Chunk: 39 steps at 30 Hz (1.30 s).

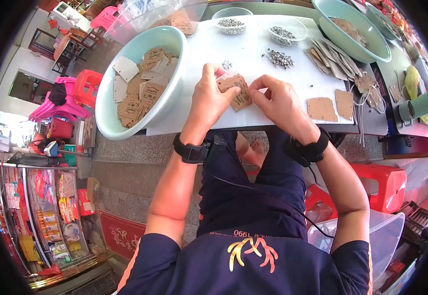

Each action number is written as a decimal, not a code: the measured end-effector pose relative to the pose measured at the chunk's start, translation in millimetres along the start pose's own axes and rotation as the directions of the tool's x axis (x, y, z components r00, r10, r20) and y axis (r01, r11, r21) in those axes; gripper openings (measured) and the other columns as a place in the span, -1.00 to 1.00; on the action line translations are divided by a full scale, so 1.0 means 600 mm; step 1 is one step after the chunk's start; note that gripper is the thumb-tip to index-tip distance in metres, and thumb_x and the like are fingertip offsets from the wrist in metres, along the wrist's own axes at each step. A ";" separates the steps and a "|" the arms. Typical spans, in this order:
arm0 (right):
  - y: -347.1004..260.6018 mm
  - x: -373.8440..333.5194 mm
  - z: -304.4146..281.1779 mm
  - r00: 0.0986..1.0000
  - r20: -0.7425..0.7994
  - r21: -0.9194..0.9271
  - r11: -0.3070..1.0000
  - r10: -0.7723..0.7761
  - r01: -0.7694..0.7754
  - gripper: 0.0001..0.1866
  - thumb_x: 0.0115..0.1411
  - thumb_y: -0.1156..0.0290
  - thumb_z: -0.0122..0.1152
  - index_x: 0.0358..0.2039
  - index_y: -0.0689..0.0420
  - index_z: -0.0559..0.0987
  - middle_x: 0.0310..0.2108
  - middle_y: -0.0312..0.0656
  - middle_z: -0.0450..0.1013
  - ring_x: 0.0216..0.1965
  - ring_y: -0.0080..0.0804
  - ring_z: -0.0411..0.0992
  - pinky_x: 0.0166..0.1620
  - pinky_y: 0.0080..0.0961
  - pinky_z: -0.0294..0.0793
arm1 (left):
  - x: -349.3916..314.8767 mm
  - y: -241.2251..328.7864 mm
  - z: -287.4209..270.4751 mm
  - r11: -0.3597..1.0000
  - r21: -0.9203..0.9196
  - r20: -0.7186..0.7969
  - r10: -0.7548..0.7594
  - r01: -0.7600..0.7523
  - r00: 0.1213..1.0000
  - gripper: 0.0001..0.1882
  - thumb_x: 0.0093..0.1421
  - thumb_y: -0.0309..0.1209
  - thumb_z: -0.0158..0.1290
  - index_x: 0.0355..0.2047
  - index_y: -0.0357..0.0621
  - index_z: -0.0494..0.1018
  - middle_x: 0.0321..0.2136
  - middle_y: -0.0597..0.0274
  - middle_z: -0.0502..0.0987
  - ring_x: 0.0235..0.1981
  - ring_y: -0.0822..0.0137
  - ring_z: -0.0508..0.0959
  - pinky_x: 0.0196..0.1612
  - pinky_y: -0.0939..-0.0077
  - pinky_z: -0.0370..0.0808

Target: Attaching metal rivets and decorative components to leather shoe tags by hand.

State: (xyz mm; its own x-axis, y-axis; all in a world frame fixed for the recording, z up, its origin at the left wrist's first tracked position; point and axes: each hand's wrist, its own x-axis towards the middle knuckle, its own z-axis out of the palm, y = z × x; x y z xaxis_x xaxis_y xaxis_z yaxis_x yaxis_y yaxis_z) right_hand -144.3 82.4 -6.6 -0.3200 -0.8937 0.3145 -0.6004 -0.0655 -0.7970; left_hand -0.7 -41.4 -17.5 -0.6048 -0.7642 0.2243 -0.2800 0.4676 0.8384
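Over the white table top, my left hand (211, 93) is closed on a brown cardboard tag (241, 100) with dark print, its thumb lying across the face. My right hand (279, 101) meets the tag's right edge with thumb and fingers pinched together; whatever is between those fingertips is hidden. Just beyond the tag lie a few small shiny metal pieces (227, 64). A loose heap of similar metal pieces (280, 59) sits farther right. Plain brown cardboard pieces (321, 109) lie to the right of my right hand, near the table's front edge.
A pale green basin (178, 76) of tags stands at the left. Two clear bowls (232, 30) (300, 35) of metal pieces sit at the back. Stacked cardboard (328, 61), white strings (366, 105) and another green basin (371, 46) are on the right. Red stools (383, 184) stand below.
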 end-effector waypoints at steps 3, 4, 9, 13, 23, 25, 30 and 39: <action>-0.003 0.012 0.003 0.991 0.006 0.142 0.981 0.133 -0.133 -0.80 0.13 0.39 0.15 -0.36 0.29 0.56 -0.46 0.04 0.55 -0.40 -0.09 0.56 -0.30 -0.34 0.52 | -0.005 0.008 -0.006 0.994 -0.110 -0.028 -0.014 0.011 1.000 -0.55 0.01 -0.48 0.26 -0.19 -0.23 0.23 -0.35 0.02 0.50 -0.30 0.23 0.55 -0.20 0.39 0.49; 0.000 0.016 0.008 0.988 0.000 0.161 0.976 0.151 -0.149 -0.80 0.13 0.39 0.14 -0.36 0.30 0.56 -0.46 0.04 0.54 -0.39 -0.09 0.56 -0.29 -0.33 0.52 | -0.007 0.010 -0.008 0.994 -0.109 -0.026 -0.011 0.008 1.000 -0.55 0.01 -0.48 0.26 -0.19 -0.23 0.23 -0.35 0.02 0.50 -0.30 0.23 0.55 -0.20 0.39 0.49; -0.007 0.023 0.021 0.986 -0.017 0.145 0.976 0.165 -0.160 -0.79 0.16 0.40 0.08 -0.33 0.31 0.53 -0.47 0.06 0.53 -0.39 -0.03 0.55 -0.28 -0.28 0.51 | -0.017 0.014 -0.009 0.906 -0.413 -0.021 -0.113 0.095 0.993 -0.60 0.07 -0.53 0.25 -0.18 -0.20 0.27 -0.25 0.21 0.47 -0.22 0.47 0.49 -0.14 0.58 0.44; -0.008 0.019 0.025 0.994 -0.108 0.072 0.997 0.007 0.001 -0.86 0.21 0.45 0.05 -0.28 0.25 0.45 -0.52 0.06 0.49 -0.42 0.03 0.51 -0.31 -0.19 0.47 | -0.029 0.028 0.001 0.792 -0.601 -0.040 -0.161 0.105 0.986 -0.57 0.07 -0.54 0.26 -0.12 -0.22 0.29 -0.25 0.21 0.48 -0.22 0.44 0.50 -0.09 0.57 0.44; -0.036 -0.005 -0.008 0.966 -0.163 -0.032 0.980 -0.200 0.197 -0.92 0.25 0.56 0.05 -0.25 0.23 0.39 -0.40 0.05 0.45 -0.36 0.07 0.46 -0.31 -0.21 0.43 | -0.048 0.063 -0.004 0.461 -0.856 0.172 -0.172 0.233 0.970 -0.71 0.22 -0.43 0.12 -0.08 -0.32 0.44 -0.26 0.21 0.57 -0.28 0.48 0.54 -0.17 0.60 0.45; -0.042 -0.010 -0.014 0.964 -0.159 -0.064 0.977 -0.213 0.205 -0.91 0.26 0.57 0.05 -0.23 0.23 0.38 -0.39 0.04 0.43 -0.36 0.03 0.45 -0.31 -0.25 0.43 | -0.049 0.062 -0.002 0.411 -0.876 0.185 -0.195 0.252 0.963 -0.72 0.23 -0.40 0.13 -0.10 -0.29 0.47 -0.28 0.25 0.58 -0.30 0.51 0.52 -0.21 0.63 0.41; -0.043 -0.016 -0.025 0.958 -0.188 -0.055 0.976 -0.216 0.209 -0.91 0.26 0.56 0.04 -0.22 0.21 0.40 -0.42 -0.02 0.41 -0.42 -0.04 0.44 -0.33 -0.28 0.42 | -0.048 0.076 0.005 0.427 -0.874 0.174 -0.170 0.232 0.970 -0.73 0.21 -0.38 0.16 -0.12 -0.26 0.50 -0.30 0.28 0.58 -0.32 0.55 0.50 -0.23 0.64 0.39; -0.048 -0.015 -0.044 0.956 -0.202 -0.074 0.976 -0.214 0.203 -0.94 0.22 0.55 0.12 -0.28 0.22 0.49 -0.39 -0.10 0.43 -0.44 -0.27 0.45 -0.41 -0.44 0.42 | -0.055 0.091 0.029 0.801 -0.598 -0.144 -0.107 0.000 0.984 -0.83 0.20 -0.47 0.09 -0.24 -0.32 0.45 -0.42 0.33 0.51 -0.41 0.62 0.43 -0.36 0.63 0.43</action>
State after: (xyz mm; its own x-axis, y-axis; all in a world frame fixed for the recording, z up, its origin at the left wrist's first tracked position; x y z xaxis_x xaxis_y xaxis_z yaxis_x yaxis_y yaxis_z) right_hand -143.4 104.0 26.8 -0.3254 -0.7500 0.5758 -0.7056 -0.2128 -0.6759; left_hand -9.0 16.8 12.1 -0.4579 -0.8656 0.2025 0.2219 0.1093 0.9689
